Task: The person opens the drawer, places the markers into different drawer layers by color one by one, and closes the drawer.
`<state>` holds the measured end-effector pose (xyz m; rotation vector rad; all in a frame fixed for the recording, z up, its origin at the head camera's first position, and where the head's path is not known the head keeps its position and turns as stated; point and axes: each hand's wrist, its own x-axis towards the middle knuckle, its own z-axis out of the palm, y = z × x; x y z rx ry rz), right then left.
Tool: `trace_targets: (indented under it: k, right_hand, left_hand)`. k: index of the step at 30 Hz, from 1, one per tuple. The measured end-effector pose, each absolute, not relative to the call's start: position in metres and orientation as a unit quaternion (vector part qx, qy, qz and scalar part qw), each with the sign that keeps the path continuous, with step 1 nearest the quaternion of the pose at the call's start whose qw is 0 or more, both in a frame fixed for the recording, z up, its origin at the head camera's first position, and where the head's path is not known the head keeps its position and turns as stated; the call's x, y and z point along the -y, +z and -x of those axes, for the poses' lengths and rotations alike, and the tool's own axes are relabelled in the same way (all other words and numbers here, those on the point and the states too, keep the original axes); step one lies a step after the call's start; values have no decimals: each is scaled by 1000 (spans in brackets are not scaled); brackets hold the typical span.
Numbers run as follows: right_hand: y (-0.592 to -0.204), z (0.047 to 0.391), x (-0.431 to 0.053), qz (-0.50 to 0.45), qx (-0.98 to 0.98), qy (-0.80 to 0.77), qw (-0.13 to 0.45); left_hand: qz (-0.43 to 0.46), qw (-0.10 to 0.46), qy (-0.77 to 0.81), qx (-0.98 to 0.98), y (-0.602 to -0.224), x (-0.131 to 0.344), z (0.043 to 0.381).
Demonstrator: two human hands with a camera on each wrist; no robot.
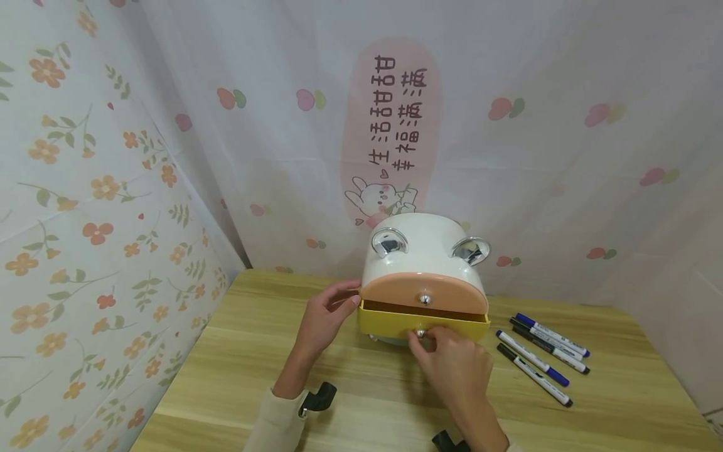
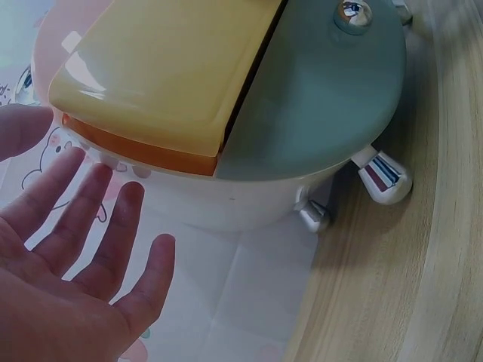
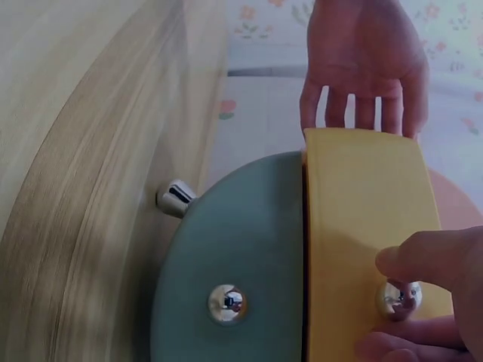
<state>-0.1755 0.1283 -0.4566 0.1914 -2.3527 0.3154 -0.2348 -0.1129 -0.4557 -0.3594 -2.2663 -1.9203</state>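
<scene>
A small rounded white drawer cabinet (image 1: 420, 251) stands on the table. Its yellow middle drawer (image 1: 386, 322) is pulled partly out, between a closed peach upper drawer (image 1: 395, 289) and a green lower drawer (image 2: 317, 105). Thumb and fingers of my right hand (image 1: 459, 364) pinch the round silver knob (image 3: 398, 299) on the yellow front. My left hand (image 1: 321, 319) is at the cabinet's left side. In the left wrist view its fingers are spread and fairly straight beside the drawer's end; whether they touch it I cannot tell.
Several marker pens (image 1: 542, 358) with blue or black caps lie on the wooden table (image 1: 237, 351) right of the cabinet. Two shiny silver ears (image 1: 471, 251) stick out near its top, and short silver feet (image 3: 175, 197) hold it up. A printed cloth (image 1: 282, 157) hangs behind.
</scene>
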Motion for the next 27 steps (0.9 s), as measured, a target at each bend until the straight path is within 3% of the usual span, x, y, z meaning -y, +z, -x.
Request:
trace_targets:
  k: [13,27]
  right_hand:
    - [-462,175,-128,-104,887,147,426]
    - [-463,166,-129,-117,883,137,433]
  left_hand:
    - [127,68,-636,758,-424,109,215]
    - [122,71,-638,757,-427,108,216]
